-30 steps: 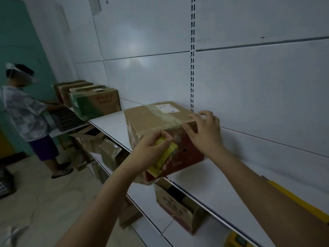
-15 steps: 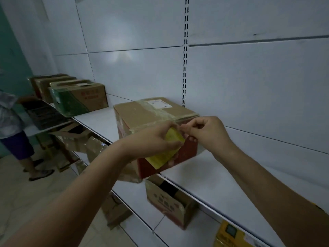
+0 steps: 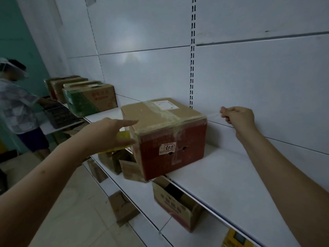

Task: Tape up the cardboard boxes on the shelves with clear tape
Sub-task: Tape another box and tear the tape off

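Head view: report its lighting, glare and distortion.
Head view: dim, bluish light; a soft glare patch on the white back panel; wide-angle bending curves the shelf edge and stretches both forearms; the box stays fairly sharp, the clear tape barely visible.
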